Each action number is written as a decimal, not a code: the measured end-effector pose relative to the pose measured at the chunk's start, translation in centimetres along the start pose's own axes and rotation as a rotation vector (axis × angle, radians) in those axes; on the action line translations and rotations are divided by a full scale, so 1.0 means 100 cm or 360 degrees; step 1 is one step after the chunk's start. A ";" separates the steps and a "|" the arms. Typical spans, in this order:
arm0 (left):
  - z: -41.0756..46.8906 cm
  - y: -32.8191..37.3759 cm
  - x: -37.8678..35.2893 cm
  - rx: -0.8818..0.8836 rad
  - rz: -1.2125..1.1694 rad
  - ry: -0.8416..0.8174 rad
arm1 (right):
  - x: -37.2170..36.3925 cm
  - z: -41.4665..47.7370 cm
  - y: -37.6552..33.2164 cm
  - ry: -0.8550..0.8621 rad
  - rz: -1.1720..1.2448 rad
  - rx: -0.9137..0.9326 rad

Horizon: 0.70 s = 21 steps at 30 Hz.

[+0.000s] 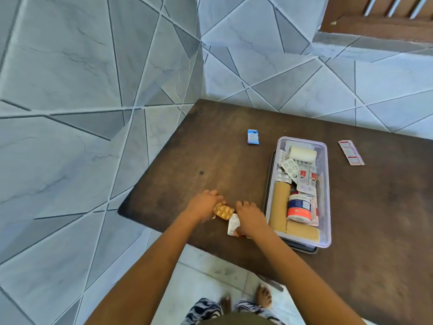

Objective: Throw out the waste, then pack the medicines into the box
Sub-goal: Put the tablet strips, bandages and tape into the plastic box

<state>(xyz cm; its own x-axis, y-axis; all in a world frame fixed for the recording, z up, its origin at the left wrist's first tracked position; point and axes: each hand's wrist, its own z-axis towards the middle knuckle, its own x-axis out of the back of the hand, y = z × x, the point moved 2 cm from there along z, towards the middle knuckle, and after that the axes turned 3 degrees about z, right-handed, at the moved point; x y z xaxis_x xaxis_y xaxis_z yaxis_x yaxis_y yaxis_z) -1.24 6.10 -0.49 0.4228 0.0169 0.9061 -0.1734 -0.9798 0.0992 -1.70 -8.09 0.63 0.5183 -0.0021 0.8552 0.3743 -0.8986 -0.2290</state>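
A dark wooden table (210, 160) was seen filling the right and centre of the frame, its rounded corner lying at the left centre above tiled floor. Near that front edge, an orange blister pack (223, 211) was grasped by the fingers of the left hand (203, 204), while a white medicine strip (233, 224) was pinned under the curled fingers of the right hand (250, 218). Just to the right, a clear plastic box (325, 184) was set, already packed with rolls, strips and a white tub (299, 208). A blue packet (253, 137) was left above the hands, with bare tabletop between. A red-and-white strip (351, 152) lay apart at the upper right of the box.
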 end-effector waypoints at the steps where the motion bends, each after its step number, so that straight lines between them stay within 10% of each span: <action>1: 0.001 -0.001 0.001 0.0019 0.0024 0.0007 | 0.001 0.001 0.000 -0.0023 -0.0020 0.0000; 10: 0.002 -0.028 0.026 0.0411 -0.0673 0.0099 | 0.049 -0.024 0.017 0.0564 0.0618 -0.0019; 21: 0.082 0.099 0.136 0.0007 -0.1096 0.0507 | 0.111 -0.033 0.154 0.1129 0.1173 -0.0574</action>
<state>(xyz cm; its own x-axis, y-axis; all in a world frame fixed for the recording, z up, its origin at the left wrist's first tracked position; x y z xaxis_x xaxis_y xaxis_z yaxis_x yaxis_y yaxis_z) 10.05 -5.04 9.45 0.1567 0.6813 0.7150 0.0406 -0.7278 0.6846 7.28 -23.36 8.08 -0.0831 -0.7434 0.6637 -0.1555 -0.6481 -0.7455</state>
